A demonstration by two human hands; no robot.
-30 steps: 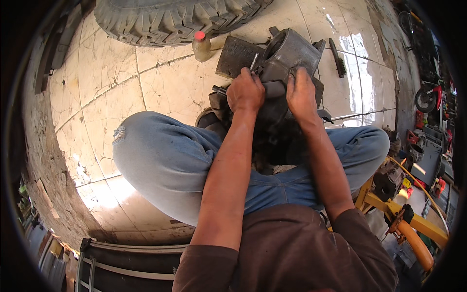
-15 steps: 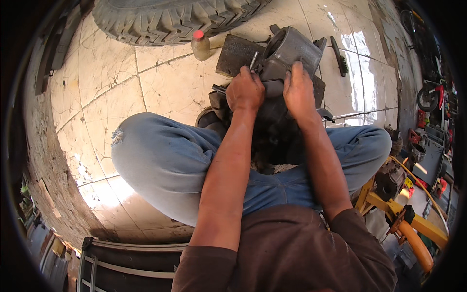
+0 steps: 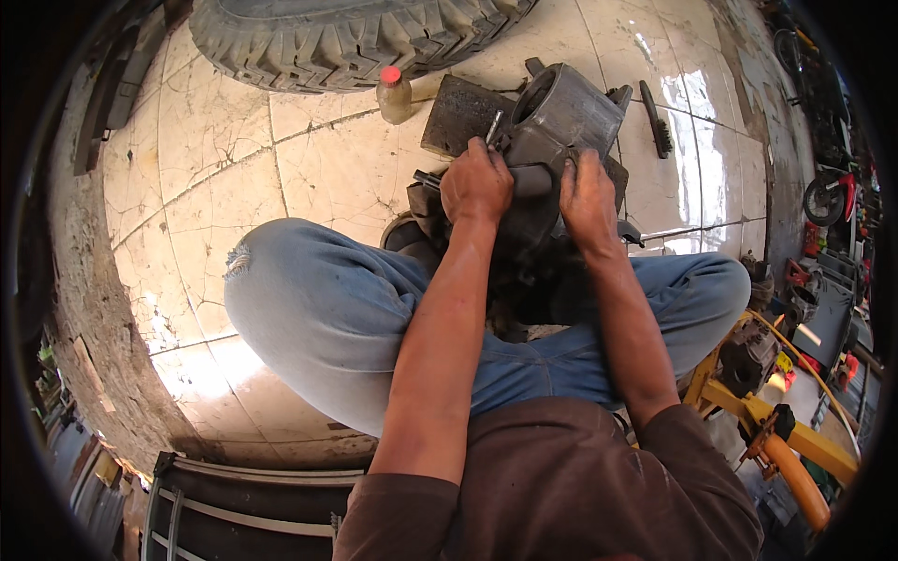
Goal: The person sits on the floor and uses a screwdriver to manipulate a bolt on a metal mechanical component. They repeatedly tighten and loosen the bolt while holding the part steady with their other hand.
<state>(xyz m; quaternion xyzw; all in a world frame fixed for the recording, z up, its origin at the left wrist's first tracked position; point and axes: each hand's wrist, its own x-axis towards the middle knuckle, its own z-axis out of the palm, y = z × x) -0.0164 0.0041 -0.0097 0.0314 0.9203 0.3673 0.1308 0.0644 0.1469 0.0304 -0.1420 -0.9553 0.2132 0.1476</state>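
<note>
A grey cast metal housing point(image 3: 582, 110) with a wide round opening lies on the floor between my knees, darker greasy parts under it. My left hand point(image 3: 475, 187) is closed at its near left side. A shiny metal rod point(image 3: 494, 125) shows just beyond those fingers, and a dark bar point(image 3: 427, 179) sticks out to their left; what the fist grips is hidden. My right hand point(image 3: 590, 198) rests at the housing's near edge, fingers and thumb bent together; anything between them is too small to name. A short dark cylinder point(image 3: 533, 180) shows between the hands.
A flat dark block point(image 3: 456, 117) lies left of the housing, by a bottle with a red cap point(image 3: 396, 96). Beyond is a large tyre point(image 3: 365, 47). A brush point(image 3: 656, 122) lies on the tiles to the right. A yellow metal frame point(image 3: 795, 421) stands at the lower right.
My right hand has drawn back slightly toward me along the housing, uncovering more of the short cylinder. My left hand stays in about the same place. The whole view has shifted a little.
</note>
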